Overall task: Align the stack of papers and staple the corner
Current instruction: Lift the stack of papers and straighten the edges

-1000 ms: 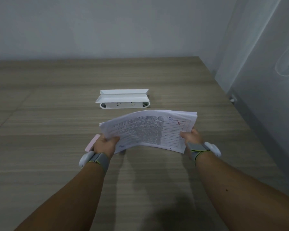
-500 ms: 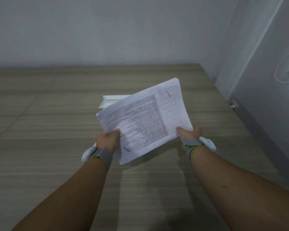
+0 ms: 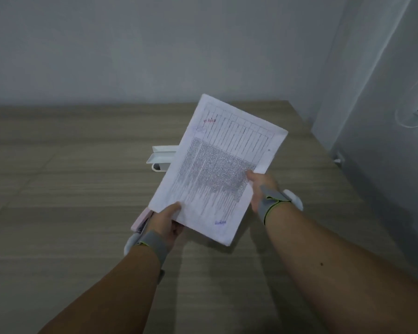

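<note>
A stack of printed white papers is held up above the wooden table, tilted with its long side running up and to the right. My left hand grips the stack's lower left corner, thumb on top. At the stack's right edge my right hand holds it, thumb on the printed face. A pink stapler lies on the table just left of my left hand, partly hidden by it.
A white power strip box sits on the table behind the papers, half covered by them. The table's right edge runs close to a grey wall. Both wrists wear grey bands with white pods.
Both hands have turned the stack counter-clockwise and lifted it, from lying wide across to standing nearly lengthwise. The stapler shows again beside my left hand.
</note>
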Tool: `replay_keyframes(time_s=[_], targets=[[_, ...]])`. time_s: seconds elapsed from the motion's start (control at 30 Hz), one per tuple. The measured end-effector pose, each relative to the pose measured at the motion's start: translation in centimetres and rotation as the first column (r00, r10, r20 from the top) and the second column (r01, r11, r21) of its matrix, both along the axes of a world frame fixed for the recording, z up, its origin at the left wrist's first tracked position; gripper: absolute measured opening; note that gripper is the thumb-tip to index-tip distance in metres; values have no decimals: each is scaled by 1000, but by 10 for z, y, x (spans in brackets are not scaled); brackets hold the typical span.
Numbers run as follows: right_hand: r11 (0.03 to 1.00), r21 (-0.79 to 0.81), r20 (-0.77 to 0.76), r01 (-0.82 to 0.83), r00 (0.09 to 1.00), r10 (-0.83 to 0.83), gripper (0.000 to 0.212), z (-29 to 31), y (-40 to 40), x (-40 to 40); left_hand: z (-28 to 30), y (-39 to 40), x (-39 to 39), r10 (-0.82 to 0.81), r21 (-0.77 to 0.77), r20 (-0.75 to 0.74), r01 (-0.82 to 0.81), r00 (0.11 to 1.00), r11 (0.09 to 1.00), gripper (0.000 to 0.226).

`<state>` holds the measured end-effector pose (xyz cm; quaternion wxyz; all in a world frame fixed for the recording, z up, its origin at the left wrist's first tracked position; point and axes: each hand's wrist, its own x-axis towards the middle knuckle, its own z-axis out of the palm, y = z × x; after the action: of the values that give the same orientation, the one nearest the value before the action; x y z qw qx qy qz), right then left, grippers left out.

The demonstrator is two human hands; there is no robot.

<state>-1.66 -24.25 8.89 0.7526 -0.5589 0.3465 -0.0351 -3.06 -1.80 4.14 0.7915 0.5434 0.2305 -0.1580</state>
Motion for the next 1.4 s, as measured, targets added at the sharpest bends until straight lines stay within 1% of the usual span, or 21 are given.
replay_keyframes(time_s=[0.07,0.1,0.17,0.23,0.3,0.37,0.43,0.47,0.57,0.6,0.63,0.7,0.77,0.8,0.9,0.97,1.03,1.13,1.2,1.27,1.4], targets=[[992,-128,32,0,999,5,34,7,-6,-1,1,13,8,35,99,7,-36,999,994,42],[982,-187,46,0,999,9,30,10,-8,-3,4,20,13,39,170,46,-47,998,984,46],[951,-305,47,-46,997,63,28,19,-10,-8,15,27,22,32,231,173,-72,984,970,50],[928,-359,52,-95,991,121,29,22,-8,-12,33,28,30,-67,254,285,-8,956,967,53],[915,-390,65,-104,988,140,28,24,-5,-15,51,24,34,-198,281,340,102,919,954,56],[918,-388,94,-85,987,131,28,24,-2,-16,65,16,32,-253,249,367,168,895,954,43],[904,-423,96,-62,989,112,26,22,0,-16,72,7,27,-260,153,396,216,881,964,30],[894,-446,87,-41,992,89,25,21,2,-15,73,5,25,-272,108,417,249,867,962,31],[878,-479,61,12,998,20,24,15,2,-12,71,3,22,-285,-23,462,332,840,943,44],[877,-481,57,15,998,14,24,13,2,-10,70,1,22,-285,-30,463,336,839,941,45],[876,-482,57,16,998,13,23,11,2,-10,69,-1,22,-289,10,453,320,843,947,44],[874,-487,59,13,998,18,23,9,2,-10,68,-6,22,-300,212,415,229,859,950,42],[866,-499,58,4,998,28,22,9,3,-10,66,-10,23,-282,421,384,105,879,901,35],[866,-499,63,4,998,32,22,10,3,-10,66,-12,24,-276,482,383,64,882,874,28],[878,-477,98,24,995,27,22,10,5,-10,62,-16,28,-270,569,422,-21,866,822,16],[900,-432,132,50,991,8,21,9,7,-12,58,-19,28,-249,572,437,-54,864,818,14],[925,-372,153,71,988,-15,19,4,10,-15,52,-20,26,-212,541,429,-61,878,839,16],[948,-310,135,68,990,-27,18,-9,11,-18,37,-21,21,-155,514,376,-67,914,855,16],[949,-312,104,45,995,-13,14,-19,10,-22,25,-22,16,-116,512,311,-64,943,857,7],[944,-330,88,25,996,5,12,-26,10,-25,16,-23,11,-101,526,265,-56,959,849,5],[934,-357,73,21,997,5,17,-33,10,-25,8,-26,6,-119,524,285,-51,951,850,9]])
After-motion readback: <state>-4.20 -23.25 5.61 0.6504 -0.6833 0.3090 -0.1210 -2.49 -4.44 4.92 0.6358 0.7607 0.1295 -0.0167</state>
